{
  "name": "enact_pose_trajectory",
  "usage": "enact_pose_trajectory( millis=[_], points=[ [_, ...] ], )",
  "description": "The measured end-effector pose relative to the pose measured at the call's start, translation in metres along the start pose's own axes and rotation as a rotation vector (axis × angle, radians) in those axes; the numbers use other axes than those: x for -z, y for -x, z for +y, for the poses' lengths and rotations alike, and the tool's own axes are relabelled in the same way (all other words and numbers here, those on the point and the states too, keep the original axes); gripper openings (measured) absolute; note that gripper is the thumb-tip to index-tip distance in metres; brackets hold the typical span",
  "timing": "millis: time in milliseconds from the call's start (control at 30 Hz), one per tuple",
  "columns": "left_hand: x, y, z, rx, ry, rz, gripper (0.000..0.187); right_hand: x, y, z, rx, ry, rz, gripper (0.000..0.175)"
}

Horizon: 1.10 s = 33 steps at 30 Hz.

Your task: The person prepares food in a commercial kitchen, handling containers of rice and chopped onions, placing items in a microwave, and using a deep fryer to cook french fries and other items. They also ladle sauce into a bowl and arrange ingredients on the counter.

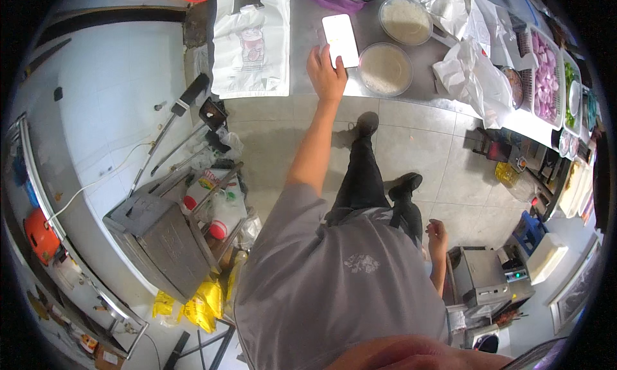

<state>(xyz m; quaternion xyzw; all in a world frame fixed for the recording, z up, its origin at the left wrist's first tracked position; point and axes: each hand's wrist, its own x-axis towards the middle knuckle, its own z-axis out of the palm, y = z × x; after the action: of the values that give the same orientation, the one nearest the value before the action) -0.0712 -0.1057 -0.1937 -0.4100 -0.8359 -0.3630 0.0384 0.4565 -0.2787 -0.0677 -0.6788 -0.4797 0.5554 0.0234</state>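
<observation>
At the steel table's front edge, my left hand [328, 75] reaches over the lower left corner of a smartphone [341, 41] with a bright white screen. My thumb and index finger touch the phone; whether they grip it is unclear. Beside it are two round clear tubs, one near [385, 70] and one farther back [405, 20], both filled with what looks like white rice. A white printed plastic bag [250, 47] lies flat left of my hand. My right hand [436, 235] hangs low by my side, its fingers loosely bent, with nothing visible in them.
Crumpled white bags [475, 76] and a basket of chopped red onion [545, 80] occupy the table's right part. Brushes [190, 95], jugs [226, 211] and a wooden cabinet [168, 240] stand to the left. A large oil bottle [513, 179] is at lower right.
</observation>
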Motion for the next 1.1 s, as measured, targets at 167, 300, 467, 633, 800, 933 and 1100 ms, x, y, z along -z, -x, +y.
enact_pose_trajectory(
  millis=[167,300,467,633,800,933,1100],
  points=[
    [0.005,0.0,0.005,-0.019,-0.012,-0.027,0.049,0.014,-0.014,0.026,-0.193,0.022,-0.004,0.021],
    [0.005,-0.002,0.008,-0.036,-0.126,-0.09,0.053,0.023,-0.023,0.027,-0.171,0.113,-0.03,0.023],
    [0.006,-0.006,0.012,0.013,-0.165,-0.061,0.053,0.029,-0.035,0.022,-0.197,0.06,-0.052,0.021],
    [0.004,-0.004,0.011,0.008,-0.206,-0.035,0.053,0.033,-0.043,0.033,-0.216,0.036,-0.066,0.018],
    [-0.004,0.003,-0.001,0.018,-0.169,-0.02,0.053,0.035,-0.045,0.047,-0.172,0.089,-0.041,0.02],
    [-0.009,-0.001,-0.015,0.067,0.107,-0.056,0.038,0.031,-0.049,0.042,-0.098,0.044,0.132,0.019],
    [0.027,-0.004,0.013,0.116,0.118,0.057,0.044,0.061,-0.061,0.009,-0.113,0.004,0.276,0.019]
  ],
)
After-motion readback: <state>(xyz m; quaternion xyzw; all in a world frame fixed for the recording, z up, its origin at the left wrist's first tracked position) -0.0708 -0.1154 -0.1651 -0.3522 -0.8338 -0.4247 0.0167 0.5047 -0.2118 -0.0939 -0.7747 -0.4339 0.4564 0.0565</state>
